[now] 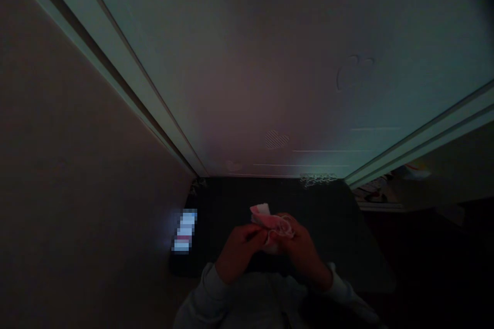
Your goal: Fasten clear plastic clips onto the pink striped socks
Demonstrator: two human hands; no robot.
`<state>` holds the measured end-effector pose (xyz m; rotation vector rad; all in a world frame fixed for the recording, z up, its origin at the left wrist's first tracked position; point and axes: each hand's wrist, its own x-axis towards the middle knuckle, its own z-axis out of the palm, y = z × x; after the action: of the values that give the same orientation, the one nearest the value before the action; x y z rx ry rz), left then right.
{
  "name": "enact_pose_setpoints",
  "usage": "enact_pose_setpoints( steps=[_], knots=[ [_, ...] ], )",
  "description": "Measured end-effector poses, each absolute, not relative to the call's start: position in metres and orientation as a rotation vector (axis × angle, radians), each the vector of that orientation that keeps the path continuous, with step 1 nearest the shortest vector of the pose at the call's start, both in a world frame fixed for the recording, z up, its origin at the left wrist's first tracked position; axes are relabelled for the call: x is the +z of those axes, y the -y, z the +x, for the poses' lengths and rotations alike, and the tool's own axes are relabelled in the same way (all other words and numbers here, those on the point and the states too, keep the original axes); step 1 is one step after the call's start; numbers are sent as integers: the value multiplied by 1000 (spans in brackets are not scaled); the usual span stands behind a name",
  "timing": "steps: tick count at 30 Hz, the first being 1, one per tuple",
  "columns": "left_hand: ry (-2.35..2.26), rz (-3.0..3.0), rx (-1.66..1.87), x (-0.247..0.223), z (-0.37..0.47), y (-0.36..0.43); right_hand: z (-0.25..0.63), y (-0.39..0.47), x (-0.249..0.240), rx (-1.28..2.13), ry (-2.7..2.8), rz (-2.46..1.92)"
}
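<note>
Both hands meet low in the middle of the dim head view, over a dark mat. Between them is a small pink-and-white folded piece [266, 220], soft-looking, with a rose-like swirl at its right side and a pale flap sticking up at its left. Whether it is paper or cloth I cannot tell. My left hand [240, 247] pinches its lower left edge with thumb and fingers. Around the swirled right side, my right hand [303, 249] is closed, its fingers partly hidden behind the piece.
A lit phone-like screen [185, 231], pixelated, lies at the left edge of the dark mat [332, 226]. Ahead rises a pale panel [270, 61] with a striped heart mark. A wall [77, 164] stands on the left. At right are shelf-like edges with indistinct items [376, 189].
</note>
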<state>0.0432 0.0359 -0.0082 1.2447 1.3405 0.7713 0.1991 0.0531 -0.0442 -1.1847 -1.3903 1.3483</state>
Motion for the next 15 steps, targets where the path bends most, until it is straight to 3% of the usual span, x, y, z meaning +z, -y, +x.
enact_pose_setpoints(
  steps=[15],
  knots=[
    [-1936,1839,921,-22,29,-34,209,-50,-51,1577,1188,-1090]
  ],
)
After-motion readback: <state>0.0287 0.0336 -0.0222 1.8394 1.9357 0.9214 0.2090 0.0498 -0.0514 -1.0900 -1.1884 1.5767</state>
